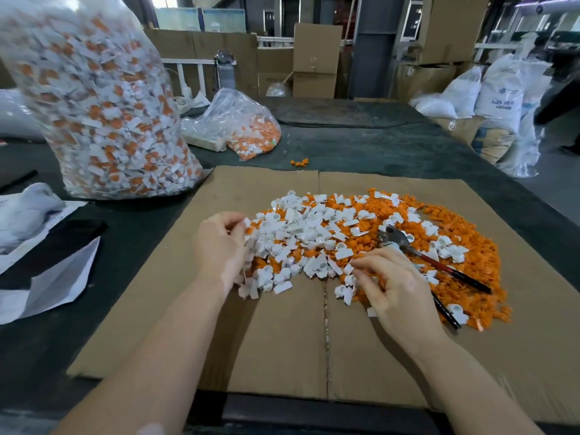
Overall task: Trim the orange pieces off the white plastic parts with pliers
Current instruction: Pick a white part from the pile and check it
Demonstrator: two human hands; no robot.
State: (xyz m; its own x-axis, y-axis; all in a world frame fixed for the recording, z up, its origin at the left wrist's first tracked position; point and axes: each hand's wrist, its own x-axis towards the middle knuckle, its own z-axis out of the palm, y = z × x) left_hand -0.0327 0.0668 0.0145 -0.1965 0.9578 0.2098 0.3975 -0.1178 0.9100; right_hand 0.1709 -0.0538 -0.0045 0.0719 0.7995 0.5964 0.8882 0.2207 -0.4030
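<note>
Both hands work the pile on the cardboard sheet (pixel 282 340): left hand (pixel 219 246) curls round small white parts (pixel 301 227), right hand (pixel 392 287) pinches one. Orange pieces (pixel 455 293) spread beside them, pliers (pixel 417 255) lying on top, ungripped.

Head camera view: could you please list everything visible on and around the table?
white parts: many, white, heaped mid-cardboard
orange pieces: many, orange, spread under and right of the white parts
pliers: one, red-black handles, lying on the pile
cardboard sheet: one, brown, on the table
large bag: one, clear, full of white-orange parts, left rear
small bag: one, clear, behind the cardboard
water bottle: one, grey, far edge
sacks: several, white, right rear
left hand: grips white parts
right hand: fingers curled on the pile
</note>
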